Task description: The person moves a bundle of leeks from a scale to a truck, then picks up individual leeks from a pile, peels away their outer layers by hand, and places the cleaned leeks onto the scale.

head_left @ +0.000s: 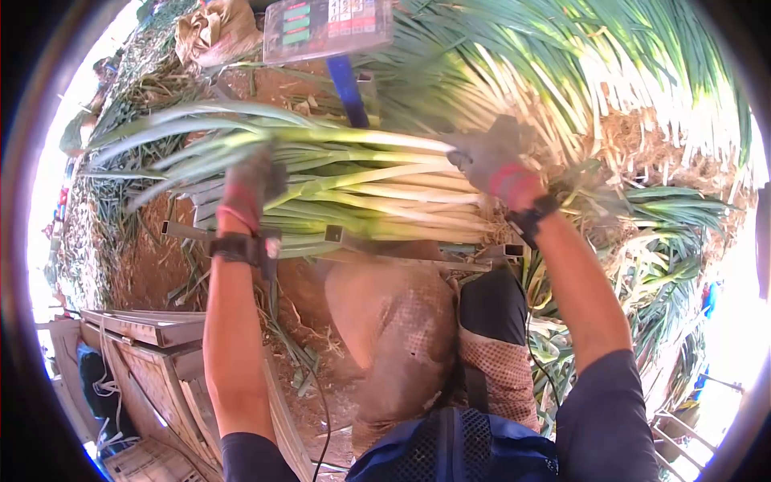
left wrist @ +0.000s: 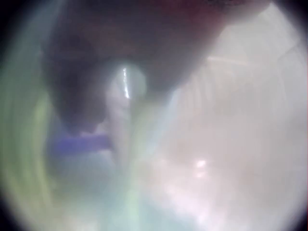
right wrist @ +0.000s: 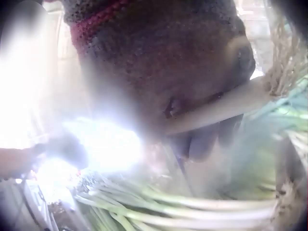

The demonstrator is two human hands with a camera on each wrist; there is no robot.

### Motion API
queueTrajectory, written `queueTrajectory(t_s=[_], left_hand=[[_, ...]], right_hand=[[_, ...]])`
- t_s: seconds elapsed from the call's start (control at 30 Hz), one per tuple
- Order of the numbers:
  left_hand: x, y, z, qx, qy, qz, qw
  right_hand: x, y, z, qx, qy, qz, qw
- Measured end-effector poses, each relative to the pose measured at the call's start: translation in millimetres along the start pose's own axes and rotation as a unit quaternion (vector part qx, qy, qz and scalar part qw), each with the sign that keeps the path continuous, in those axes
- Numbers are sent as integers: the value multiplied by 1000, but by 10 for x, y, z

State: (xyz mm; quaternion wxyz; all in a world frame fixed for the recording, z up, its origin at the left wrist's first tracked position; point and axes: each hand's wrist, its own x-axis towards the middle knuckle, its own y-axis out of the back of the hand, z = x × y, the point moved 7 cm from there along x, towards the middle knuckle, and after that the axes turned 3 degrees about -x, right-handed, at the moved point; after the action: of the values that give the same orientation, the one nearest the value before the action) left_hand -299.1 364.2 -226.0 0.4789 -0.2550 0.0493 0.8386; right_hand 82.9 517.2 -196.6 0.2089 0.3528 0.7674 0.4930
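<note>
A pile of long green onions (head_left: 385, 181) lies crosswise before the person, white root ends to the right and leaves to the left. Above its far side, the right hand (head_left: 498, 161), in a dark glove with a red cuff, grips a green onion near its roots; its pale stalk (right wrist: 216, 113) crosses under the fingers in the right wrist view. The gloved left hand (head_left: 250, 183) holds the leafy part of the same length, over the pile's left end. In the blurred left wrist view, a pale stalk (left wrist: 120, 115) runs between that hand's thumb and fingers.
A weighing scale's display (head_left: 329, 30) stands on a blue post (head_left: 347, 92) behind the pile. Square metal tubes (head_left: 345, 235) show under the pile's near edge. More green onions (head_left: 642, 64) lie at the back right. A wooden crate (head_left: 152, 369) sits at the lower left.
</note>
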Motion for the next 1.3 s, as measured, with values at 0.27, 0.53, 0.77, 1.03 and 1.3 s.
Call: queueTrajectory(t_s=[0.27, 0.53, 0.77, 1.03, 1.3], left_hand=[[-265, -537, -508, 691, -356, 17, 629], [236, -680, -276, 732, -354, -45, 580], [549, -702, -328, 714, -380, -2, 588], [915, -749, -292, 748, -307, -20, 588], [826, -538, -374, 628, -345, -12, 697]], right_hand=[[-322, -698, -266, -210, -9, -191, 959], [-97, -1101, -142, -277, 12, -228, 933], [269, -1142, 257, -302, -41, -95, 948], [295, -1130, 290, -186, -74, -223, 954], [944, -929, 178, -225, -44, -31, 973]])
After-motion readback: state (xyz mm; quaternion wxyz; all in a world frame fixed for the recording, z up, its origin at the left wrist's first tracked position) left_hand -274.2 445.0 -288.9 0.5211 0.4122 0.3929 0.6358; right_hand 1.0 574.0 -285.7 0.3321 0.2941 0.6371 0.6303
